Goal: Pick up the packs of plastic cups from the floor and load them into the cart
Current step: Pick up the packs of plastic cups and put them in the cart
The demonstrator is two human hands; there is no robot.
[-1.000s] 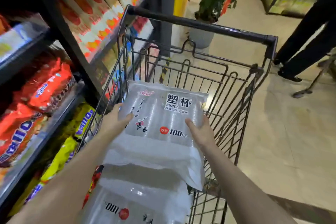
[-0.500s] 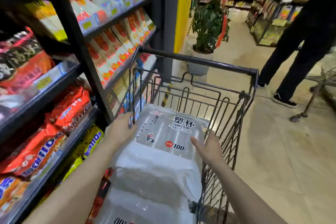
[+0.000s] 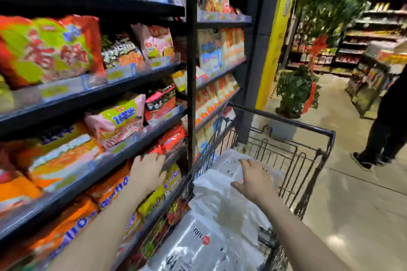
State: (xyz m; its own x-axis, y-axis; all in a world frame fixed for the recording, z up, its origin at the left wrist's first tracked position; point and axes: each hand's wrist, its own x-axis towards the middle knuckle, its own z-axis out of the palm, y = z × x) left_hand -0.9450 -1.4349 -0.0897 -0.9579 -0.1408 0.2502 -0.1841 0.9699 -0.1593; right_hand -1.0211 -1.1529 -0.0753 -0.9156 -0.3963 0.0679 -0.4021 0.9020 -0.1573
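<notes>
Here the wire cart stood in the aisle just beside the shelving, its dark handle bar crossing the far end. Two packs of plastic cups lay inside it: the far pack rested toward the handle end, and the near pack, clear with black lettering and a red dot, lay closest to the camera, the far one overlapping it. The right hand hung above the far pack with fingers spread and straight, gripping nothing; whether it touched the plastic could not be told through the blur. The left hand was outside the cart, fingers straight and loose, in front of the orange and red snack bags on the shelf, holding nothing. Beyond the cart a potted plant with red decoration stood on the tiled floor beside a yellow pillar. At the right edge a person in dark trousers and black shoes stood on the floor, well apart from the cart
</notes>
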